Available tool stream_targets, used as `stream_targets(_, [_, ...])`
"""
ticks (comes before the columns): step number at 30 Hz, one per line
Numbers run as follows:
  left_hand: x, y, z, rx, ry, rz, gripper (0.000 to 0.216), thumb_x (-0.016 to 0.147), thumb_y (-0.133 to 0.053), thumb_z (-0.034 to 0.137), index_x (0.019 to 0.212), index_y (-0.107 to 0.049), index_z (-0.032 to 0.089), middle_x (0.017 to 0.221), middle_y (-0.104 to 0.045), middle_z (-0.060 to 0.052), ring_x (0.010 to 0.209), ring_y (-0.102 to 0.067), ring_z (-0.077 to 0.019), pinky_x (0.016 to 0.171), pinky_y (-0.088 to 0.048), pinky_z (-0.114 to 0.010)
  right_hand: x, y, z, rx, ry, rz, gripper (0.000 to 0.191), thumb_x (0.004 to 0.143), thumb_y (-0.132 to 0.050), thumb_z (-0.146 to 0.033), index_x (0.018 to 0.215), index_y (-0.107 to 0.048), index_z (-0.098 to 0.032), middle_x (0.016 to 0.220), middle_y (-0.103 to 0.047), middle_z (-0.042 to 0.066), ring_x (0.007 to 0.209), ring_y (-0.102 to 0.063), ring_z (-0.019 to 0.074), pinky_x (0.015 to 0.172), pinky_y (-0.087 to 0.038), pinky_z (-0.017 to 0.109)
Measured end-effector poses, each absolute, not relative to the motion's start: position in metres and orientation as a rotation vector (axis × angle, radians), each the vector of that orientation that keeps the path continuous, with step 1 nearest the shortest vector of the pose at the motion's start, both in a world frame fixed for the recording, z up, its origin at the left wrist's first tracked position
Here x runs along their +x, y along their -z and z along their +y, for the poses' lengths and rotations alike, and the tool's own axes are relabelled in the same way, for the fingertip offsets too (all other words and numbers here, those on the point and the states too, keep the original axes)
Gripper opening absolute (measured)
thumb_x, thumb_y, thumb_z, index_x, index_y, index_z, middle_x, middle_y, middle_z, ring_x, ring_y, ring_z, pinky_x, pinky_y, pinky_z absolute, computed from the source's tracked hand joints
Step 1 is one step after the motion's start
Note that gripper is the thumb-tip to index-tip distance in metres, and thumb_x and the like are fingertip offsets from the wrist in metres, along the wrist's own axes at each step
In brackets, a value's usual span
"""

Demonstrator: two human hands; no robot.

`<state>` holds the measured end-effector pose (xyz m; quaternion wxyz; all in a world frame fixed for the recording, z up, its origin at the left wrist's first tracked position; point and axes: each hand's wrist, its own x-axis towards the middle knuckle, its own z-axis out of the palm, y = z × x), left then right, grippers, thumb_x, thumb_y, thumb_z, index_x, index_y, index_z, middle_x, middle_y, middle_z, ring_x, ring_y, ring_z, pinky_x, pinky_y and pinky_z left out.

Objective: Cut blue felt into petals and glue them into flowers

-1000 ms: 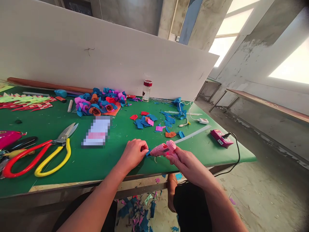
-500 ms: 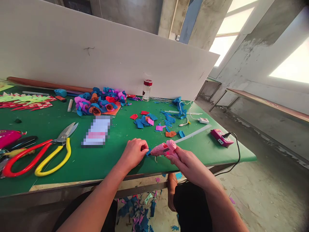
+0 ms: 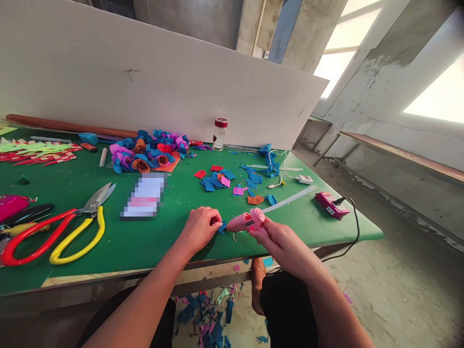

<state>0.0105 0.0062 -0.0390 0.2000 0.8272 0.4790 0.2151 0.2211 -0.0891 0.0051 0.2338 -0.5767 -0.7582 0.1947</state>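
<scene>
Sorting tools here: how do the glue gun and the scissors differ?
The glue gun is pink and short; the scissors are longer, with red and yellow handles. The glue gun is gripped by the right hand; the scissors lie untouched. Both are at the green table.
</scene>
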Motion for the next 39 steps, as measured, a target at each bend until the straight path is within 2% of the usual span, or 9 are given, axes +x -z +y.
stream_targets(20, [0.0115, 0.0331, 0.0042, 2.296, -0.595, 1.35, 0.013, 0.078, -0.061, 0.018, 0.066, -0.065, 0.021, 0.071, -0.065, -0.001, 0.074, -0.056, -0.0176, 0.064, -0.036, -0.028, 0.2232, -0.0085, -0.0891, -1.57, -0.489, -2.085, 0.033, 0.098, -0.036, -0.042, 0.102, -0.064, -0.025, 0.075, -0.062, 0.001, 0.064, -0.055, 0.0158, 0.06, -0.042, 0.025])
stream_targets(29, [0.0105, 0.0336, 0.004, 2.297, -0.615, 1.341, 0.014, 0.076, -0.062, 0.017, 0.064, -0.065, 0.021, 0.068, -0.065, 0.0, 0.072, -0.057, -0.0179, 0.063, -0.036, -0.028, 0.2234, -0.013, -0.0909, -1.565, -0.598, -2.066, 0.04, 0.098, -0.032, -0.041, 0.119, -0.063, -0.025, 0.091, -0.068, 0.006, 0.079, -0.062, 0.0196, 0.071, -0.047, 0.029])
stream_targets(35, [0.0109, 0.0345, 0.0047, 2.29, -0.621, 1.342, 0.014, 0.077, -0.062, 0.016, 0.064, -0.065, 0.021, 0.07, -0.065, -0.001, 0.073, -0.056, -0.0179, 0.063, -0.036, -0.028, 0.2247, -0.0135, -0.0906, -1.52, -0.596, -2.064, 0.038, 0.098, -0.033, -0.039, 0.118, -0.063, -0.027, 0.104, -0.069, 0.005, 0.084, -0.064, 0.019, 0.076, -0.048, 0.029])
stream_targets(39, [0.0096, 0.0375, 0.0061, 2.295, -0.64, 1.325, 0.013, 0.077, -0.06, 0.017, 0.065, -0.066, 0.021, 0.07, -0.065, -0.001, 0.073, -0.056, -0.0176, 0.063, -0.036, -0.028, 0.2241, -0.0145, -0.0908, -1.515, -0.588, -2.06, 0.037, 0.098, -0.034, -0.039, 0.115, -0.064, -0.028, 0.099, -0.069, 0.005, 0.083, -0.064, 0.0191, 0.074, -0.048, 0.028])
